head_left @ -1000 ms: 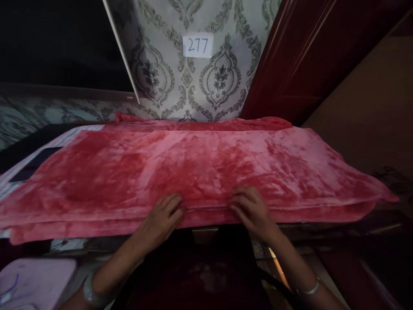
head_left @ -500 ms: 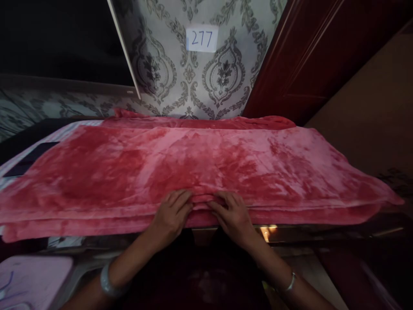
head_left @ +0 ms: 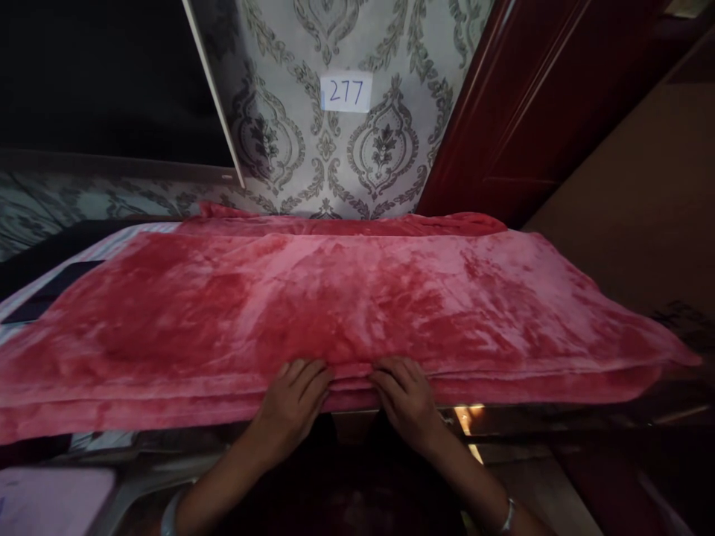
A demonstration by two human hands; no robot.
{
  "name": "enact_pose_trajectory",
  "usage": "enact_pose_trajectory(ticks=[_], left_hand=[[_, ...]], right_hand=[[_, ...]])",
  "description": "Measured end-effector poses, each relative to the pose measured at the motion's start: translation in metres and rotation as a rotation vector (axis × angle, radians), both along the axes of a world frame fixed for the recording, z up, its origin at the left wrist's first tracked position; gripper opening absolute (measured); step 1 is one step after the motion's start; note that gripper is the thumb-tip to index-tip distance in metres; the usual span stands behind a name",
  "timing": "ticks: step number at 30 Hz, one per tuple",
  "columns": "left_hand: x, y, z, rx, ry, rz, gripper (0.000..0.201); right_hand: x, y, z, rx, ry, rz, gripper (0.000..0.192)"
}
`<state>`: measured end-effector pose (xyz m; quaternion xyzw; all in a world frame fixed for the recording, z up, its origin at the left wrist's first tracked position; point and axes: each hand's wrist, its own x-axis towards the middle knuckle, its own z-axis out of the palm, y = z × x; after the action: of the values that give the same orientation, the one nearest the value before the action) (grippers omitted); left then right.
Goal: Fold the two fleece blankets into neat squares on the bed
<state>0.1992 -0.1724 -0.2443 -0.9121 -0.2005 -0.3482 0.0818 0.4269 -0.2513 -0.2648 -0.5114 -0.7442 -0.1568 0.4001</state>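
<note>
Patterned wallpaper (head_left: 290, 141) with a paper slip (head_left: 346, 91) marked 277 backs the work surface, with a dark red door (head_left: 536, 104) to the right. Spread across that surface lies a red blanket (head_left: 335, 305), folded in layers, its near edge running just under the fingertips. Left hand (head_left: 293, 406) and right hand (head_left: 407, 402) rest side by side on that edge, fingers extended and flat, pressing the layers rather than pinching them; whether the thumbs hook beneath cannot be told. Compared with a second ago, the hands have drawn together from a wider spacing toward the middle of the edge. Judgement: they are gathering at the centre of the fold line. A bracelet (head_left: 507, 516) shows on the right wrist.
</note>
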Motion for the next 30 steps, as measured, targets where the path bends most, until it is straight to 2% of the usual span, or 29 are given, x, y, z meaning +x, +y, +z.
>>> enact_pose_trajectory(ticks=[2, 5, 9, 14, 18, 21, 26, 30], left_hand=[[0.002, 0.001, 0.0, 0.016, 0.051, 0.048, 0.026], [0.004, 0.004, 0.002, 0.057, 0.059, 0.039, 0.03], [0.004, 0.009, 0.004, 0.093, -0.057, -0.004, 0.029], [0.001, 0.011, 0.004, 0.072, -0.011, -0.039, 0.03], [-0.002, 0.01, 0.003, 0.114, -0.014, 0.039, 0.029], [-0.004, 0.014, -0.002, 0.145, 0.078, 0.071, 0.042], [-0.008, 0.026, -0.015, 0.199, 0.076, 0.033, 0.051], [-0.012, 0.031, -0.019, 0.232, 0.047, -0.007, 0.052]], right_hand=[[0.0, 0.001, -0.002, -0.003, -0.006, -0.068, 0.023], [0.004, 0.002, -0.003, -0.021, -0.031, -0.159, 0.032], [0.011, 0.001, 0.0, 0.022, -0.028, -0.105, 0.031], [0.013, -0.002, 0.004, -0.005, -0.056, -0.078, 0.027], [0.027, -0.006, -0.001, -0.006, -0.096, -0.149, 0.03], [0.047, -0.007, -0.011, 0.015, -0.133, -0.24, 0.037], [0.072, -0.011, -0.018, 0.054, -0.162, -0.202, 0.053], [0.077, -0.023, -0.015, 0.051, -0.17, -0.206, 0.053]])
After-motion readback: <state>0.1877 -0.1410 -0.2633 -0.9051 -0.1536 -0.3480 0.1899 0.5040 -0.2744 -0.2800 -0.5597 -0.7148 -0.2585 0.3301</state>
